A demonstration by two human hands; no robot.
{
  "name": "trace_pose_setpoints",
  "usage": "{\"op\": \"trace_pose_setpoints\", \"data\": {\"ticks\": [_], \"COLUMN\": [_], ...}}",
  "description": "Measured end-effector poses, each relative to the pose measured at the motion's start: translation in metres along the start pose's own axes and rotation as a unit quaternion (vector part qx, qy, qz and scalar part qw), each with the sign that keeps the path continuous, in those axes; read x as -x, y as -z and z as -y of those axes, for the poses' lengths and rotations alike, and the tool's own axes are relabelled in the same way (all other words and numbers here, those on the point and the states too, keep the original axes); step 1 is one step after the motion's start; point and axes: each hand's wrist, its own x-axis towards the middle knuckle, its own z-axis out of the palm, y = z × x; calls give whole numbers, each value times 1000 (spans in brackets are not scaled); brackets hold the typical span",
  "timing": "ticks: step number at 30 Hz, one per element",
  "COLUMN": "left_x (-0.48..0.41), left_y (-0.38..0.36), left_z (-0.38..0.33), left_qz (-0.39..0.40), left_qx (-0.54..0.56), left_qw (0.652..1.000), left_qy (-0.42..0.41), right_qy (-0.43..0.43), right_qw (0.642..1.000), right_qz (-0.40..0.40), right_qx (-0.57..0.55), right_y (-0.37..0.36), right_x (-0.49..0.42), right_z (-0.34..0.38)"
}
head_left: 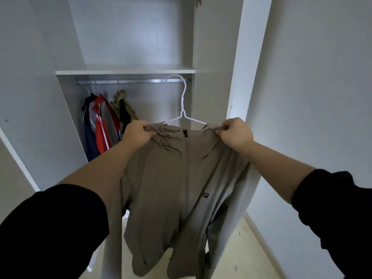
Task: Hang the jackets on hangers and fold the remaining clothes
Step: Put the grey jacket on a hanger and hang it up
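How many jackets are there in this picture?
4. A tan jacket on a hanger, gripped by the left hand and right hand; three on the rod at left: a navy jacket, a red jacket, an olive jacket. Others may be hidden between them.

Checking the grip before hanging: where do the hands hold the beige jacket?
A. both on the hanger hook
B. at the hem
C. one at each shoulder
C: the left hand and right hand each pinch a shoulder of the jacket.

- One black square logo (205, 195), a blocky letter F, on the chest of the taupe jacket (171, 178) I hold.
- A tiny mark (122, 136) on the dark hanging jacket (124, 117): too small to read.
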Motion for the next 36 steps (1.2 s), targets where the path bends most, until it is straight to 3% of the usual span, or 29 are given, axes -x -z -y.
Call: {"op": "trace_pose_setpoints", "data": {"ticks": [6,10,16,22,28,36], "left_x": [-75,-141,-216,-272,-347,-482], "left_y": [-53,-104,-157,-190,-194,-166], "left_z": [28,38,70,111,159,243], "left_qz": [28,91,209,164,144,145], "left_qx": [11,74,137,239,166,79], "left_qw": [999,992,961,939,965,982], "left_qy": [-11,49,121,182,140,92], "right_qy": [-57,-99,-196,-267,-195,-166], "right_qw": [997,988,944,925,928,935], "right_qz": [60,121,223,210,254,233], "right_qx": [-1,-17,-148,-170,-189,-208], "right_y": [-47,-83,-142,-201,-258,-337], "right_x": [-75,-145,-238,-312,-377,-477], "right_z": [3,-2,-11,2,31,95]}}
